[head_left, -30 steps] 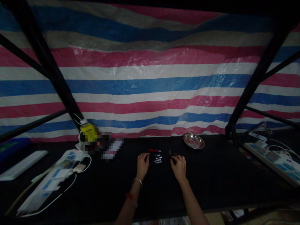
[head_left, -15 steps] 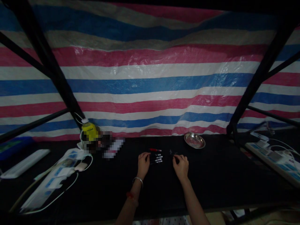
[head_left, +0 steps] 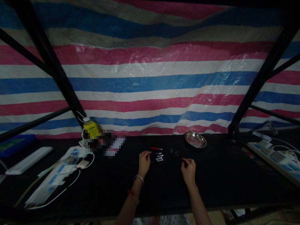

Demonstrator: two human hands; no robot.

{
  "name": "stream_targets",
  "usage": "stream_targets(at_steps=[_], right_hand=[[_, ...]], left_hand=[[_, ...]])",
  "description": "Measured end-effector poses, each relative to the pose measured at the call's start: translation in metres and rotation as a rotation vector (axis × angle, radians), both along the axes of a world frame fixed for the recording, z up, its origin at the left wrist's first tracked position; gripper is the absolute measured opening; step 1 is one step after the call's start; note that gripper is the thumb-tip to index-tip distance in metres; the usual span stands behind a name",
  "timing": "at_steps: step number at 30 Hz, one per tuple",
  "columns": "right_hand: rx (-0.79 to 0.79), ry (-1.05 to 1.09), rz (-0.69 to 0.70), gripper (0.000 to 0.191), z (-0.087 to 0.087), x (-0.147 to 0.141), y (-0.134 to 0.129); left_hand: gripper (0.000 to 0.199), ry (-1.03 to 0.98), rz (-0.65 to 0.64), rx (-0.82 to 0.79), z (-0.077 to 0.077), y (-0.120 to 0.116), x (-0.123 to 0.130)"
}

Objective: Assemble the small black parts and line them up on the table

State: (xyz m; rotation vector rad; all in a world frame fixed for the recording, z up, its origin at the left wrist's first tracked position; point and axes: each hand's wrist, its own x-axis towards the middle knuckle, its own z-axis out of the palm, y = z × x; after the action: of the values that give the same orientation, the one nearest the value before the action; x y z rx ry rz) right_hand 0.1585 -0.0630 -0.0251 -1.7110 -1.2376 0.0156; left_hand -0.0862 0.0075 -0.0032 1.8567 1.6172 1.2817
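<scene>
My left hand [head_left: 144, 162] rests on the black table with its fingers bent and the fingertips at the left ends of several slim black pens [head_left: 159, 157] with silvery ends. Whether it grips one of them is hard to see in the dim light. Just behind the pens lies a red pen-like piece [head_left: 156, 148]. To the right, my right hand [head_left: 188, 170] has thumb and forefinger drawn together; anything between them is too small to make out. Between the hands, slightly farther back, are some tiny shiny parts [head_left: 174, 152].
A round metal dish [head_left: 196, 139] stands at the back right. On the left are a power strip [head_left: 58, 175] with cables, a yellow bottle [head_left: 91, 129] and a blurred-out pale item [head_left: 115, 147]. Another power strip [head_left: 276, 159] lies far right. Dark frame posts flank the striped sheet [head_left: 154, 84].
My right hand has moved right and a little towards me, away from the tiny parts, uncovering more of them. My left hand stays by the pens. The view has shifted slightly.
</scene>
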Motion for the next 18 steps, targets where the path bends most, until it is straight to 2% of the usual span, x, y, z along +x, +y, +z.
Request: stream_targets(at_steps=[5,10,15,18], right_hand=[[-0.006,0.016,-0.063,0.027,-0.007,0.004,0.0],[-0.026,0.063,0.012,0.027,-0.008,0.005,0.004],[-0.021,0.144,0.145,0.025,0.001,0.0,0.012],[-0.034,0.143,0.18,0.024,0.007,-0.006,0.017]], left_hand=[[0.025,-0.01,0.004,0.009,0.001,0.0,0.0],[0.025,-0.009,-0.003,0.018,0.002,0.0,0.001],[0.025,-0.004,-0.005,0.018,0.001,0.0,0.001],[0.025,-0.003,-0.001,0.025,0.0,0.001,0.001]])
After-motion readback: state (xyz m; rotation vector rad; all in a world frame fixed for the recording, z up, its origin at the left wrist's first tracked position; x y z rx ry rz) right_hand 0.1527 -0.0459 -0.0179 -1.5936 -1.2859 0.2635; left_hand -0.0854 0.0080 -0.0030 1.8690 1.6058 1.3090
